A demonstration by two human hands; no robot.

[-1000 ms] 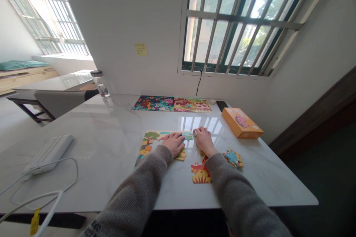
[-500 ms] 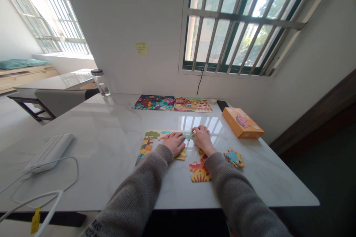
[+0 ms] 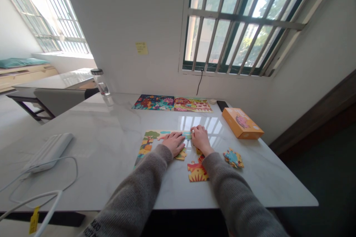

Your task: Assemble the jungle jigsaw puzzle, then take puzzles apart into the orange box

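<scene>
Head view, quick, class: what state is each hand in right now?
Left hand: open, palm down over the puzzle.
Right hand: curled at its upper right end; grip can't be told.

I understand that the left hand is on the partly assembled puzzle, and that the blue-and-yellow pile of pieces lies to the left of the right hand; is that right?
Not quite: the pile of pieces lies to the right of the right hand, as the head view shows. The left hand is indeed on the partly assembled puzzle.

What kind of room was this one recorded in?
Probably a home or small shared room, though I can't be sure: a barred window, a second table with a gray chair, and a low wooden bed-like platform.
</scene>
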